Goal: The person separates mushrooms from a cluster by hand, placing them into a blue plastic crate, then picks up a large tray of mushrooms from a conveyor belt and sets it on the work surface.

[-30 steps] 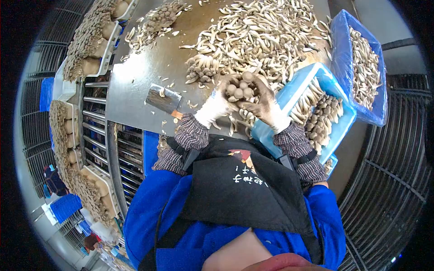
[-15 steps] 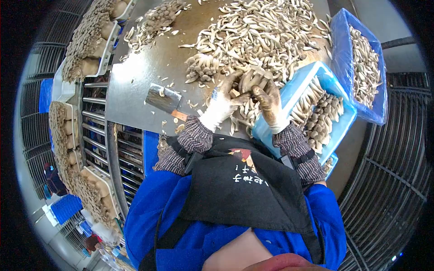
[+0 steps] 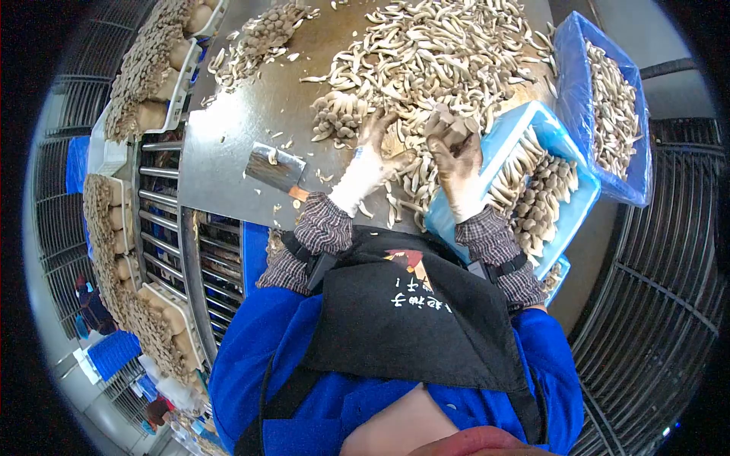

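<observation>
My left hand, in a stained white glove, is over the metal table with thumb and fingers apart and nothing between them. Its fingertips are beside a clump of grey-capped mushrooms, perhaps touching it. My right hand, gloved too, has its fingers around a small bunch of mushrooms, caps facing away from me. Beside that hand stands a light blue crate with mushrooms laid in rows. A large heap of loose mushrooms spreads beyond both hands.
A cleaver with a wooden handle lies left of my left hand. At the right is a blue plastic-lined bin of loose mushrooms. White trays of mushroom blocks stand along metal rollers at left. Another person is far left.
My hands have moved apart. The left has drawn back leftward and let go of the mushrooms, while the right has kept the bunch and turned it so the caps point away.
</observation>
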Demonstrator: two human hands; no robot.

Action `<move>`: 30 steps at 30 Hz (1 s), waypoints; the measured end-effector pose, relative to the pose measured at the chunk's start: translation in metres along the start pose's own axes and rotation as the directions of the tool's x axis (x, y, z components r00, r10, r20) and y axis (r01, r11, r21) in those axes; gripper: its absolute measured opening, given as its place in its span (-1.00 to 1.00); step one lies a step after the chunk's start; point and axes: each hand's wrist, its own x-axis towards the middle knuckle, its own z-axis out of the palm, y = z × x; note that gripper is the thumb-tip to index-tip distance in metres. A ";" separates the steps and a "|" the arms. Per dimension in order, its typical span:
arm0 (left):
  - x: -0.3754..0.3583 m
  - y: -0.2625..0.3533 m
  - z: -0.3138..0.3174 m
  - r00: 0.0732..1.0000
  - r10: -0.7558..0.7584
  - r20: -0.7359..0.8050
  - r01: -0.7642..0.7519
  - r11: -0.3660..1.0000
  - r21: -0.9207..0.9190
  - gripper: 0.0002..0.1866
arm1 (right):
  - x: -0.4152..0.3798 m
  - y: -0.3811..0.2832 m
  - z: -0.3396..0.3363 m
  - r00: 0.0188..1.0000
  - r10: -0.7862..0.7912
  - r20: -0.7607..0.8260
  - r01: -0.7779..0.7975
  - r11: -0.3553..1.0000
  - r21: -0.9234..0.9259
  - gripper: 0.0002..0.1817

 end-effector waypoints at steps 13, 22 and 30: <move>-0.001 0.041 -0.007 0.939 -0.090 0.331 0.318 0.593 -0.740 -0.43 | -0.021 -0.024 -0.009 0.962 0.020 0.271 0.092 0.914 -0.394 -0.49; -0.015 -0.021 0.018 0.859 -0.272 0.434 0.478 0.120 -0.870 -0.64 | -0.020 -0.023 -0.015 0.943 0.323 0.078 -0.332 0.921 0.202 -0.82; -0.016 0.030 -0.008 0.895 -0.163 0.415 0.422 0.611 -0.670 -0.60 | -0.033 -0.011 -0.022 0.935 0.314 0.163 -0.314 0.949 -0.028 -0.74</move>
